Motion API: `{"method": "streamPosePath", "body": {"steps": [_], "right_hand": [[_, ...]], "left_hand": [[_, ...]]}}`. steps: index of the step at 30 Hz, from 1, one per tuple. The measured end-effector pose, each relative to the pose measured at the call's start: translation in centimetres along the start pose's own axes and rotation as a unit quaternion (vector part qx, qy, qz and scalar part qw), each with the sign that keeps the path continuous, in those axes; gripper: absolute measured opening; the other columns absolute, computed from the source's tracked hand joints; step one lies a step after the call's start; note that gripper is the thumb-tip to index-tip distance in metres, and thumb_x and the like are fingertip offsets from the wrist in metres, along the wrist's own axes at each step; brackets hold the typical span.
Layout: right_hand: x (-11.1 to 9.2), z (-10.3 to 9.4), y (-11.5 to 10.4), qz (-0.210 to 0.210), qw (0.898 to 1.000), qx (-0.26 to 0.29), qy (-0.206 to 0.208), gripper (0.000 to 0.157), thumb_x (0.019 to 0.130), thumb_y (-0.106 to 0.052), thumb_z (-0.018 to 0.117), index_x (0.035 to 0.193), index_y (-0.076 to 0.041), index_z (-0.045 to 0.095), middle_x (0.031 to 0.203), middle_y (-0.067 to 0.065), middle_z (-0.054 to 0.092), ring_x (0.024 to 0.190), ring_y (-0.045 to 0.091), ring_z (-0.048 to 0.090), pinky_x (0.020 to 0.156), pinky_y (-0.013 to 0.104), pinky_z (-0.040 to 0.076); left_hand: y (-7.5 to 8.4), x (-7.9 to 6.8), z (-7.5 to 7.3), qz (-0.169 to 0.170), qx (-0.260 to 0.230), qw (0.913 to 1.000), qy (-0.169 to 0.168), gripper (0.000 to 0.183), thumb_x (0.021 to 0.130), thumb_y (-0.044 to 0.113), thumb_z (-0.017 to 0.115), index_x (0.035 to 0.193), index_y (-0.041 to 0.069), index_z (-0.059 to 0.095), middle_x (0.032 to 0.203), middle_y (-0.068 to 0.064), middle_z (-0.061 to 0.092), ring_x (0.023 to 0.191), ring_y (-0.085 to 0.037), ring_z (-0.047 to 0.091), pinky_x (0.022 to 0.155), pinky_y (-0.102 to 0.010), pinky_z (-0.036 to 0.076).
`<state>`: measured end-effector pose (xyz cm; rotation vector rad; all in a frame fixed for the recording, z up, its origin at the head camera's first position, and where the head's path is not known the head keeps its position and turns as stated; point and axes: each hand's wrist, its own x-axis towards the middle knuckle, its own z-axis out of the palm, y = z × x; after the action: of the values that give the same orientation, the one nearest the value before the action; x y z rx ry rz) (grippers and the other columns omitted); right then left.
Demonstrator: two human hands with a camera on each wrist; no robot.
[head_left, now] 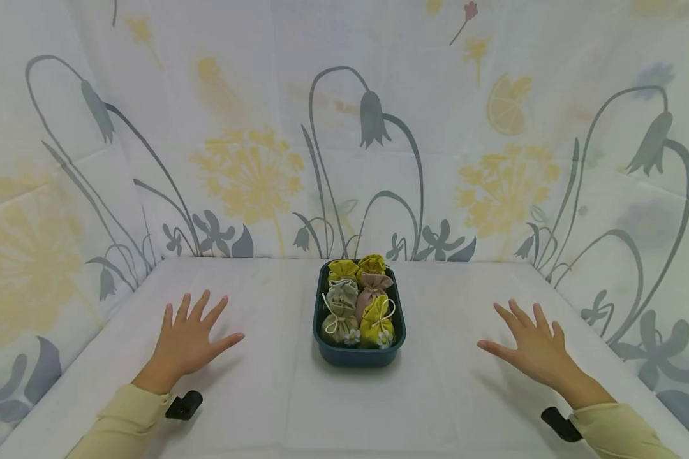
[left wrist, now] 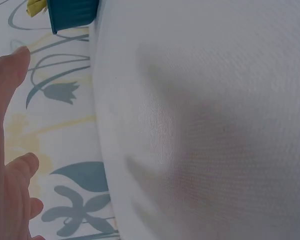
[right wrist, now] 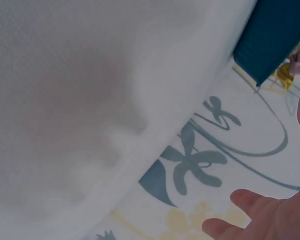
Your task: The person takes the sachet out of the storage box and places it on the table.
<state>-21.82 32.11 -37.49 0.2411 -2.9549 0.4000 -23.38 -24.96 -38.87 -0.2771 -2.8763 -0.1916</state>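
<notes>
Left hand (head_left: 185, 344): spread wide, empty, above white tabletop (head_left: 373, 414). Right hand (head_left: 541, 353): likewise spread, empty. Between them, apart from both: teal container (head_left: 357, 358) of drawstring pouches (head_left: 374, 322).

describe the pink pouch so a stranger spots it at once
On the white table stands a blue tub. In the row on the person's right, the pink pouch sits between two yellow ones, the only pink one there.

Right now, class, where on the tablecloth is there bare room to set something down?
The white tablecloth is bare between the left hand and the teal tub, between the tub and right hand, and along the tub's near side. The tub itself is crowded with drawstring pouches.
</notes>
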Motion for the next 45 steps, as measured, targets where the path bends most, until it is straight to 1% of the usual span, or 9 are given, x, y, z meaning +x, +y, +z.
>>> {"method": "streamPosePath", "body": {"steps": [5, 12, 18, 24, 28, 33, 39, 45], "right_hand": [[0.0, 0.2, -0.6, -0.003, 0.999, 0.033, -0.007, 0.086, 0.085, -0.059, 0.055, 0.145, -0.003, 0.028, 0.146, 0.031, 0.018, 0.13, 0.056, -0.002, 0.092, 0.074, -0.001], [0.0, 0.3, -1.7, -0.012, 0.998, 0.056, -0.003, 0.085, 0.086, -0.056, 0.056, 0.145, -0.003, 0.027, 0.147, 0.03, 0.018, 0.13, 0.056, -0.001, 0.092, 0.074, 0.001], [0.3, 0.1, -2.6, -0.018, 0.997, 0.078, 0.001, 0.083, 0.087, -0.053, 0.057, 0.145, -0.001, 0.027, 0.146, 0.03, 0.018, 0.13, 0.056, 0.001, 0.092, 0.073, 0.004], [0.2, 0.5, -3.3, -0.022, 0.994, 0.108, 0.001, 0.081, 0.087, -0.05, 0.057, 0.145, -0.002, 0.027, 0.147, 0.03, 0.017, 0.13, 0.057, 0.0, 0.092, 0.073, 0.004], [0.4, 0.7, -3.9, -0.027, 0.992, 0.12, 0.005, 0.08, 0.088, -0.049, 0.057, 0.144, -0.001, 0.027, 0.146, 0.03, 0.017, 0.13, 0.056, 0.001, 0.092, 0.073, 0.005], [0.8, 0.8, -4.4, -0.029, 0.991, 0.129, 0.008, 0.08, 0.088, -0.049, 0.057, 0.144, 0.0, 0.027, 0.146, 0.031, 0.018, 0.13, 0.056, 0.002, 0.091, 0.074, 0.006], [1.1, 1.2, -5.0, -0.032, 0.99, 0.138, 0.008, 0.08, 0.087, -0.048, 0.058, 0.144, 0.0, 0.028, 0.146, 0.03, 0.018, 0.13, 0.056, 0.002, 0.091, 0.074, 0.007], [1.4, 1.5, -5.7, -0.033, 0.989, 0.147, 0.006, 0.08, 0.087, -0.047, 0.059, 0.144, 0.0, 0.028, 0.146, 0.03, 0.018, 0.13, 0.056, 0.003, 0.092, 0.074, 0.007]], "left_hand": [[0.7, 0.1, -0.1, -0.005, -0.014, 0.9999, 0.003, 0.086, 0.083, 0.069, 0.046, 0.143, 0.009, 0.037, 0.145, -0.027, 0.026, 0.131, -0.052, 0.015, 0.101, -0.067, 0.003], [1.6, 0.9, 0.1, -0.01, -0.037, 0.9993, -0.001, 0.086, 0.084, 0.069, 0.044, 0.146, 0.01, 0.032, 0.147, -0.026, 0.022, 0.133, -0.049, 0.012, 0.102, -0.065, 0.001], [2.3, 1.8, -0.2, -0.012, -0.058, 0.9982, 0.004, 0.086, 0.085, 0.068, 0.043, 0.147, 0.009, 0.029, 0.147, -0.026, 0.021, 0.133, -0.049, 0.012, 0.103, -0.065, 0.002], [3.5, 2.5, -0.1, -0.004, -0.074, 0.9972, 0.011, 0.084, 0.087, 0.066, 0.043, 0.147, 0.009, 0.028, 0.148, -0.024, 0.023, 0.134, -0.047, 0.013, 0.103, -0.064, 0.005], [4.4, 2.9, 0.1, 0.004, -0.08, 0.9966, 0.022, 0.082, 0.088, 0.063, 0.045, 0.147, 0.009, 0.028, 0.147, -0.023, 0.025, 0.134, -0.045, 0.016, 0.103, -0.064, 0.008], [5.2, 3.6, 0.4, 0.011, -0.09, 0.9955, 0.027, 0.081, 0.088, 0.061, 0.046, 0.148, 0.01, 0.027, 0.147, -0.022, 0.026, 0.134, -0.044, 0.018, 0.104, -0.063, 0.009], [6.1, 4.4, 0.8, 0.022, -0.131, 0.9908, 0.029, 0.079, 0.09, 0.058, 0.047, 0.148, 0.008, 0.026, 0.146, -0.023, 0.028, 0.133, -0.044, 0.021, 0.104, -0.062, 0.013], [7.1, 5.1, 1.3, 0.027, -0.19, 0.9812, 0.025, 0.077, 0.091, 0.052, 0.051, 0.148, 0.009, 0.024, 0.146, -0.024, 0.028, 0.132, -0.042, 0.025, 0.103, -0.06, 0.021]]}}
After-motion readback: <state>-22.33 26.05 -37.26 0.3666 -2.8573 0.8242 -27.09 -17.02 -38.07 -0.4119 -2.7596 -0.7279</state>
